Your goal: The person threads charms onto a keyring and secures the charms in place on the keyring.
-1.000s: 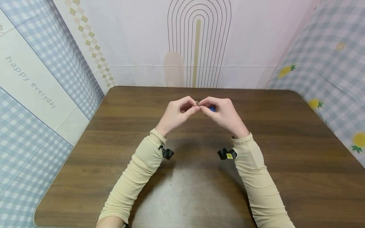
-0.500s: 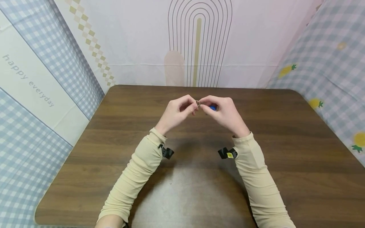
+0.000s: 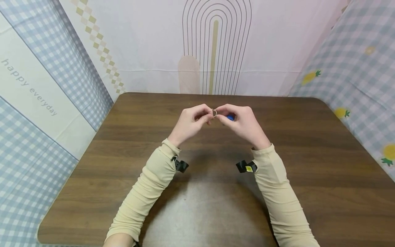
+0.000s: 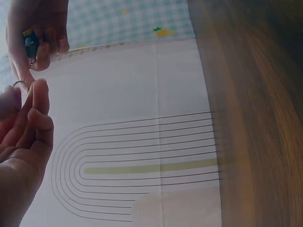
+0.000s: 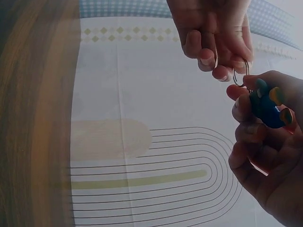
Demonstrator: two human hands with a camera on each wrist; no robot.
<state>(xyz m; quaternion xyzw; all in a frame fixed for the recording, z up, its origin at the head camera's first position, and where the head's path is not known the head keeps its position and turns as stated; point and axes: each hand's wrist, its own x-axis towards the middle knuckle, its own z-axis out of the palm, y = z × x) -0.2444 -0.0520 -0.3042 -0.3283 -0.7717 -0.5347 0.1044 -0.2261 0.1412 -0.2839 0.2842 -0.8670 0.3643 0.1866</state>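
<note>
Both hands meet above the far part of the table. Between their fingertips is a thin metal key ring [image 5: 241,75]. My left hand [image 3: 190,121] pinches this ring between thumb and fingers. A keychain charm [image 5: 269,105], a small blue figure with teal and orange parts, hangs from the ring by a short link. It lies within the bent fingers of my right hand [image 3: 243,120], whose thumb and index finger pinch at the ring's near side. In the head view only a bit of blue charm [image 3: 230,117] shows; the right hand covers the remainder.
The brown wooden table [image 3: 203,199] spreads under both forearms, its far edge close behind the hands. A white patterned cloth [image 3: 148,41] hangs behind it. Checked cloths [image 3: 348,68] hang at the sides. A black camera mount [image 3: 181,166] sits on each wrist.
The ring has come into clearer view between the fingertips, which have drawn slightly apart from touching. The arms have stayed nearly in place.
</note>
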